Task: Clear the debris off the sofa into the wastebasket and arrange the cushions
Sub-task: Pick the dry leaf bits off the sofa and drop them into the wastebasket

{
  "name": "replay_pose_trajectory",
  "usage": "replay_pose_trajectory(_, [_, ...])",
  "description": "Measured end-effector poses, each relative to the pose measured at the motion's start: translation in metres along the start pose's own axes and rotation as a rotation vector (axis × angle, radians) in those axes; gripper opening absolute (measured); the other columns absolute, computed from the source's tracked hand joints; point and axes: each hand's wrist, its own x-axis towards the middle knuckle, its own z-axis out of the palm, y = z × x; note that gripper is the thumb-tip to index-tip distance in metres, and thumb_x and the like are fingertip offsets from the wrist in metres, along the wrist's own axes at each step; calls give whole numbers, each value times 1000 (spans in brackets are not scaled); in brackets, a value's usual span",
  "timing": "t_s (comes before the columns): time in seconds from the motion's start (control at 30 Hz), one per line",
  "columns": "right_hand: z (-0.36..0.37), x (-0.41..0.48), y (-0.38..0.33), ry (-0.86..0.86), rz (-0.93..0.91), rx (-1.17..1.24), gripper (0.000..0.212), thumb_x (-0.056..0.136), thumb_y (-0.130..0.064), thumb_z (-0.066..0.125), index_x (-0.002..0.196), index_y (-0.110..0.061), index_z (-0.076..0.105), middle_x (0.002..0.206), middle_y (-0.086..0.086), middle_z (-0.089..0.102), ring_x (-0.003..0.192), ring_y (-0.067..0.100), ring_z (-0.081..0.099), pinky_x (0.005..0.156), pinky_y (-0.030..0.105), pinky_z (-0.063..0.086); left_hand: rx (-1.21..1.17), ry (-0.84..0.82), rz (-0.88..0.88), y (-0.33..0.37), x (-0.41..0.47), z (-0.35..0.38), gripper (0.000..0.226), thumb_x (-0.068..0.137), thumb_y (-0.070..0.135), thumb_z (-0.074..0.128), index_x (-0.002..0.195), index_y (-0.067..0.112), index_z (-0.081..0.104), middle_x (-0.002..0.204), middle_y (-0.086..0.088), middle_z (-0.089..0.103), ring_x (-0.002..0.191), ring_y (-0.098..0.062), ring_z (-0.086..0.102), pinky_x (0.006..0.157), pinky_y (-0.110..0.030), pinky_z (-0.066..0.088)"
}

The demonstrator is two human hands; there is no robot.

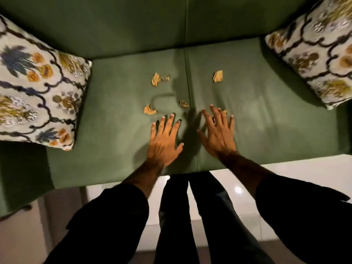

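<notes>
Near the sofa's (114, 141) front edge, the left hand (164, 143) and right hand (219, 134) lie flat, fingers spread, grasping nothing. Just beyond them, paper scraps (157, 79) scatter mid-seat — patterned cushions (38, 88) at both far ends.

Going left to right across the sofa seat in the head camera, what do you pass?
Left cushion → left hand → seat seam → right hand → right cushion.

Dim, warm light; soft blur; edges distorted.
</notes>
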Motion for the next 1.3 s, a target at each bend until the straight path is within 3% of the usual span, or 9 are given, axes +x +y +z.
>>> replay_pose_trajectory(0.2, [33, 24, 38, -79, 119, -50, 78, 95, -51, 57, 158, -33, 16, 169, 9, 5, 154, 40, 7, 116, 68, 0, 26, -86, -37, -2, 30, 36, 66, 94, 13, 57, 152, 29, 29, 167, -7, 14, 145, -31, 30, 113, -47, 35])
replay_pose_trajectory(0.47, [45, 38, 40, -90, 130, 78, 51, 100, -23, 52, 149, -23, 38, 154, 16, 31, 133, 41, 36, 107, 53, 46, -68, -95, -52, -9, 49, 35, 45, 89, -3, 49, 129, 16, 51, 140, -13, 41, 123, -33, 44, 91, -47, 52])
replay_pose_trajectory(0.63, [47, 40, 28, -72, 101, 234, 45, 93, -3, 57, 133, -20, 49, 137, 13, 41, 119, 31, 43, 94, 44, 52, -194, -130, -74, -12, 53, 32, 32, 90, 1, 48, 119, 14, 53, 130, -10, 43, 115, -30, 48, 78, -40, 45])
replay_pose_trajectory(0.8, [55, 39, 24, -76, 137, 241, 46, 91, -7, 63, 133, -19, 49, 136, 14, 41, 118, 32, 45, 88, 43, 56, -356, -38, -172, -16, 48, 25, 41, 87, 8, 28, 117, 16, 56, 131, -6, 44, 110, -29, 54, 75, -30, 38])
replay_pose_trajectory(0.9, [59, 42, 24, -89, 152, 272, 37, 97, -8, 56, 131, -18, 48, 135, 14, 42, 107, 35, 59, 83, 45, 60, -310, 11, -165, -22, 45, 23, 43, 80, 10, 32, 115, 17, 56, 136, -7, 43, 109, -30, 55, 72, -32, 37])
replay_pose_trajectory(1.0, [59, 48, 23, -70, 164, 292, 21, 105, -24, 45, 125, -16, 49, 128, 13, 44, 92, 36, 63, 73, 45, 60, -323, -21, -217, -32, 43, 21, 43, 82, 19, 26, 115, 21, 54, 136, -2, 41, 108, -28, 55, 73, -31, 33])
replay_pose_trajectory(1.1, [57, 56, 19, -78, 147, 355, 27, 105, -36, 45, 121, -14, 51, 124, 12, 48, 93, 32, 61, 76, 46, 58, -298, -17, -198, -37, 43, 21, 48, 79, 21, 21, 115, 21, 54, 139, -3, 40, 111, -28, 53, 76, -29, 31])
replay_pose_trajectory(1.2, [54, 63, 10, -73, 104, 365, 33, 103, -41, 49, 121, -14, 51, 119, 11, 52, 91, 31, 63, 75, 48, 57, -320, 28, -210, -38, 45, 17, 47, 78, 18, 22, 111, 19, 56, 139, -6, 41, 115, -30, 52, 76, -31, 35])
replay_pose_trajectory(1.3, [52, 67, 1, -72, 90, 368, 35, 101, -46, 50, 119, -16, 47, 116, 8, 54, 85, 28, 63, 71, 46, 58, -297, 14, -177, -35, 48, 18, 37, 87, -3, 39, 114, 14, 58, 137, -13, 41, 111, -37, 57, 82, -34, 47])
